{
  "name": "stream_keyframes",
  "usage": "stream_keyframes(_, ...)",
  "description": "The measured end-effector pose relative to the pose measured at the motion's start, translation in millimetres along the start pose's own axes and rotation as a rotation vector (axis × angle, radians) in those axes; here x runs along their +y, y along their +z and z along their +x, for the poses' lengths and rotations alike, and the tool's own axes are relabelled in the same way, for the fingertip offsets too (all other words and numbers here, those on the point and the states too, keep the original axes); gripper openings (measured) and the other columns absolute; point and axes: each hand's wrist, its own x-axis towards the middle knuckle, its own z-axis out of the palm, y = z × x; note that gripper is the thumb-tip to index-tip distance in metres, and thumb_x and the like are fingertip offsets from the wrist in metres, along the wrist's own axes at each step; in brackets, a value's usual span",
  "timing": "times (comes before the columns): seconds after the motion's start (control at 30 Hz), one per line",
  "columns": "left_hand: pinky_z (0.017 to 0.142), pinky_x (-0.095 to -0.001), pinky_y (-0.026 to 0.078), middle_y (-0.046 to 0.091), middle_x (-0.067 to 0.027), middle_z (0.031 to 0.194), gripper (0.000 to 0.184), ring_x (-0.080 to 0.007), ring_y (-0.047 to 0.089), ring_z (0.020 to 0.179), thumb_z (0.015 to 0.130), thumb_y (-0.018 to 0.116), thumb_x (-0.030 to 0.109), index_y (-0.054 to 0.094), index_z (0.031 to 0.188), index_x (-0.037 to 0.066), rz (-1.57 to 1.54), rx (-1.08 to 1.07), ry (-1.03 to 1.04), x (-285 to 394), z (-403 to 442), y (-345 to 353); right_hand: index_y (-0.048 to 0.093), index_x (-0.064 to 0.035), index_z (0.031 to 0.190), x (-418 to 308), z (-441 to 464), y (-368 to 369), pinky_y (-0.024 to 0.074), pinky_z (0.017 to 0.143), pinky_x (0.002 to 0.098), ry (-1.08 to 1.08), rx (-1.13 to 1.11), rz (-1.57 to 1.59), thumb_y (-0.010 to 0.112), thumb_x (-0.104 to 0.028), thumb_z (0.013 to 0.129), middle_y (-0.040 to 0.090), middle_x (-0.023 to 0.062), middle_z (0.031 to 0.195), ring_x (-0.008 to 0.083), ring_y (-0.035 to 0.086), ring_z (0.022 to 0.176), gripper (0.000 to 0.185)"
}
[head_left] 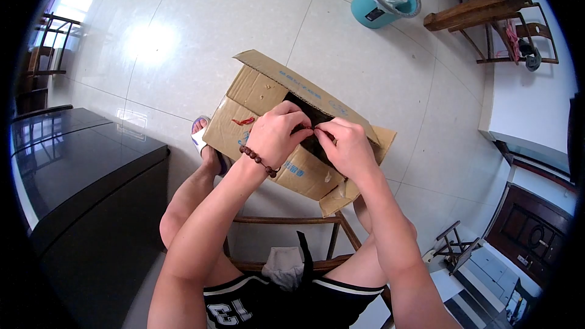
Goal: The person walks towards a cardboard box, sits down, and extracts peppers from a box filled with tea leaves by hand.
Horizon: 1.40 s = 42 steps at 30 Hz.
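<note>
My left hand [279, 133], with a dark beaded bracelet [258, 159] at its wrist, and my right hand [346, 147] meet above an open cardboard box [228, 131]. Both hands are closed in a pinch on one small dark-red piece [312, 128]. Fingers cover most of that piece, so its kind is unclear. A crumpled shiny red scrap [243, 121] lies on the box's left flap, with a few tiny bits [265, 87] farther up. The inside of the box is dark and partly hidden behind my hands.
A teal bin [376, 15] holding rubbish stands beyond the box. At left is a glossy black cabinet [91, 152]. Wooden furniture [481, 12] is at the upper right. My legs flank the box, with a wooden bar [286, 220] between them.
</note>
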Motion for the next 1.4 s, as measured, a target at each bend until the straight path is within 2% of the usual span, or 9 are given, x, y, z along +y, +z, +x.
stream_keyframes(0.07, 0.084, -0.0402, 0.061, 0.075, -0.0125, 0.103, 0.015, -0.0344, 0.076, 0.092, 0.092, 0.08, 0.013, 0.079, 0.103, 0.004, 0.061, 0.091, 0.065, 2.0, -0.6, 0.6, 0.08, 0.0007, 0.105, -1.3, 0.1, -1.3, 0.0564, 0.07, 0.0417, 0.006, -0.001, -0.001, 0.076, -0.007, 0.095, 0.075, 0.0184, 0.091, 0.0362, 0.072, 0.077, 0.013)
stream_keyframes(0.13, 0.084, -0.0407, 0.061, 0.075, -0.0131, 0.103, 0.015, -0.035, 0.075, 0.092, 0.092, 0.08, 0.013, 0.078, 0.104, 0.003, 0.051, 0.094, 0.075, 2.0, 0.0, 1.3, 0.08, -0.0006, 0.102, -3.0, 0.1, -3.2, 0.0596, 0.078, 0.0465, 0.052, -0.029, 0.0, 0.073, -0.012, 0.097, 0.075, 0.0196, 0.095, 0.0403, 0.073, 0.086, 0.014)
stream_keyframes(0.47, 0.078, -0.0414, 0.061, 0.078, -0.0162, 0.097, 0.017, -0.0344, 0.077, 0.085, 0.094, 0.079, 0.015, 0.076, 0.107, 0.003, -0.007, -0.048, -0.054, 8.6, 3.0, -1.7, 0.078, 0.0, 0.1, -2.6, 0.4, -4.8, 0.0583, 0.075, 0.0473, 0.061, -0.035, 0.012, 0.072, -0.012, 0.098, 0.073, 0.0205, 0.092, 0.0412, 0.072, 0.083, 0.013)
stream_keyframes(0.87, 0.078, -0.0397, 0.061, 0.077, -0.0152, 0.097, 0.015, -0.0319, 0.076, 0.086, 0.094, 0.078, 0.011, 0.077, 0.107, 0.003, 0.005, 0.011, -0.039, 2.8, 2.4, -0.5, 0.079, -0.0006, 0.1, -0.6, -1.2, -4.1, 0.0586, 0.074, 0.0469, 0.032, -0.045, 0.017, 0.072, -0.013, 0.098, 0.074, 0.019, 0.092, 0.0409, 0.072, 0.082, 0.014)
stream_keyframes(0.97, 0.077, -0.0387, 0.061, 0.077, -0.0144, 0.096, 0.015, -0.0302, 0.076, 0.084, 0.093, 0.079, 0.01, 0.077, 0.106, 0.004, -0.024, 0.024, -0.078, 0.7, 2.6, -2.9, 0.081, -0.0014, 0.102, 0.0, -0.9, -2.7, 0.0593, 0.074, 0.0449, 0.032, -0.035, 0.05, 0.075, -0.012, 0.096, 0.076, 0.0178, 0.095, 0.0386, 0.074, 0.082, 0.014)
stream_keyframes(1.03, 0.077, -0.0383, 0.061, 0.077, -0.0142, 0.095, 0.015, -0.0293, 0.076, 0.084, 0.093, 0.079, 0.01, 0.077, 0.106, 0.003, -0.054, 0.035, -0.079, -2.2, 2.6, -6.6, 0.081, -0.0006, 0.105, 0.1, -0.5, -1.0, 0.0569, 0.067, 0.0342, 0.027, -0.042, 0.067, 0.079, -0.005, 0.092, 0.079, 0.0127, 0.096, 0.0237, 0.074, 0.075, 0.014)
stream_keyframes(1.17, 0.076, -0.0366, 0.061, 0.077, -0.0139, 0.095, 0.016, -0.027, 0.076, 0.082, 0.092, 0.081, 0.009, 0.078, 0.107, 0.003, -0.067, 0.052, -0.062, -5.0, 2.2, -9.8, 0.081, -0.0013, 0.103, -4.7, 1.0, -3.2, 0.0578, 0.067, 0.036, 0.053, -0.034, 0.17, 0.076, -0.011, 0.097, 0.077, 0.014, 0.094, 0.0257, 0.075, 0.075, 0.013)
stream_keyframes(1.23, 0.077, -0.0351, 0.061, 0.078, -0.0129, 0.095, 0.015, -0.0244, 0.077, 0.083, 0.094, 0.08, 0.009, 0.078, 0.107, 0.002, -0.114, 0.043, -0.082, -1.5, 4.5, -12.1, 0.081, 0.0006, 0.106, -2.1, 0.2, -8.7, 0.0557, 0.063, 0.0298, 0.192, -0.097, 0.423, 0.074, -0.012, 0.102, 0.077, 0.0092, 0.091, 0.0158, 0.073, 0.073, 0.015)
stream_keyframes(1.4, 0.079, -0.0305, 0.061, 0.08, -0.0091, 0.098, 0.015, -0.0155, 0.077, 0.087, 0.099, 0.079, 0.01, 0.077, 0.109, 0.0, -0.44, -0.021, -0.182, 10.3, 8.6, -16.9, 0.078, 0.005, 0.114, 4.9, 1.2, -17.3, 0.055, 0.06, 0.0249, 0.353, -0.119, 0.739, 0.071, -0.011, 0.106, 0.076, 0.0068, 0.094, 0.0122, 0.072, 0.076, 0.02)
